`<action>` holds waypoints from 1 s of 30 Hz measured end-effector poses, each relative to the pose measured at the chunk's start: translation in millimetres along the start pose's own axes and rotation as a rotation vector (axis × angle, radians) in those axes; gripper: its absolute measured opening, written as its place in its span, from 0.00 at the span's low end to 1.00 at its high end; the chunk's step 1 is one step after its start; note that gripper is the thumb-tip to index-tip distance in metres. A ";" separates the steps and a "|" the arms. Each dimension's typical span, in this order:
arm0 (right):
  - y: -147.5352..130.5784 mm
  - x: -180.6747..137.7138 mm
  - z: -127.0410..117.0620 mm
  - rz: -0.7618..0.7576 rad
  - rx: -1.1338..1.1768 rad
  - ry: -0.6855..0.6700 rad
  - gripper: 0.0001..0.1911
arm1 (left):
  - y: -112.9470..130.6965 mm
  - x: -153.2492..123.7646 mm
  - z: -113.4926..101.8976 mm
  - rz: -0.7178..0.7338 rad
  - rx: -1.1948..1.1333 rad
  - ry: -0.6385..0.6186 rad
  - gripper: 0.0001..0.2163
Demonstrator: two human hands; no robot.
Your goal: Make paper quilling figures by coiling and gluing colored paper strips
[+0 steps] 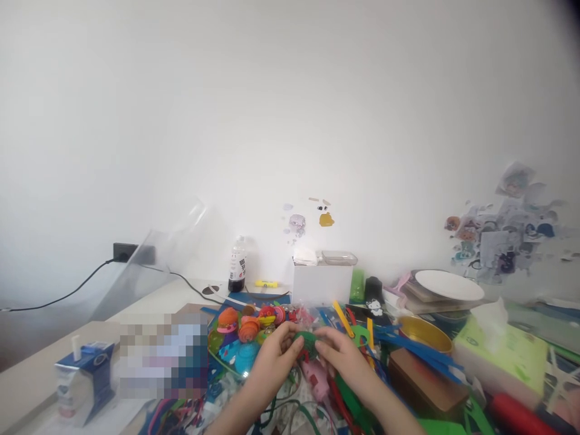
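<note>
Both hands meet low in the middle of the view, above a crowded tabletop (pixel 40 362). Left hand (pixel 272 356) and right hand (pixel 344 359) each pinch an end of a small green piece (pixel 309 340), fingers curled around it, thumbs on top; what the piece is made of cannot be told. It sits between the two hands, just above a pink glue gun (pixel 316 376) lying on the tabletop beneath them.

Just left of the hands is a cluster of bright orange, red and blue paper ornaments (pixel 247 338). Behind the hands stands a white box (pixel 321 284), with a dark bottle (pixel 237 266) to its left near the wall. To the right are blue and yellow strips (pixel 408 347), a gold bowl (pixel 423 332), a brown box (pixel 421 383), a white plate (pixel 448 284) on a stack, and a green pack of tissues (pixel 502 353). At far left sits a small blue carton (pixel 86 380) with a straw. A black cable (pixel 67 293) runs to a wall socket (pixel 124 252). Stickers (pixel 502 241) dot the white wall at right.
</note>
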State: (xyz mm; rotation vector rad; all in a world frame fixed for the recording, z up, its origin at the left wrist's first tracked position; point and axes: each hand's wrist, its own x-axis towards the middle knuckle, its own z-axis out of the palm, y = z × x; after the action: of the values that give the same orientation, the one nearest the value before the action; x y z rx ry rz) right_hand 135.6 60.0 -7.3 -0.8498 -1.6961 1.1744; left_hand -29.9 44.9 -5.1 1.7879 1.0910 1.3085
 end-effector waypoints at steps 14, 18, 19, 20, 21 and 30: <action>2.6 0.5 -2.7 0.028 0.014 0.024 0.23 | 10.2 -2.7 -1.4 0.071 0.339 0.018 0.07; 3.5 0.1 -3.2 0.025 -0.039 -0.016 0.20 | 10.9 -3.7 -2.3 0.088 0.420 -0.001 0.07; 3.6 -0.3 -3.0 0.028 -0.046 -0.040 0.19 | 11.4 -4.3 -2.7 0.100 0.466 -0.024 0.08; 3.6 -0.8 -2.7 0.031 -0.051 -0.054 0.19 | 11.9 -4.9 -3.1 0.111 0.520 -0.050 0.09; 3.4 -1.2 -2.4 0.033 -0.055 -0.060 0.19 | 12.3 -5.5 -3.4 0.121 0.575 -0.078 0.10; 8.1 1.1 3.2 0.004 -0.213 0.040 0.16 | 6.5 -3.8 -3.6 0.174 0.883 -0.181 0.07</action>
State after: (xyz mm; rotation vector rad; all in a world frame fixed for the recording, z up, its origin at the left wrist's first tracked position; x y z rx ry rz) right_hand 132.7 62.5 -15.1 -0.9997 -1.8090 0.9840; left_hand -32.4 38.8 0.0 2.6160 1.5751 0.7496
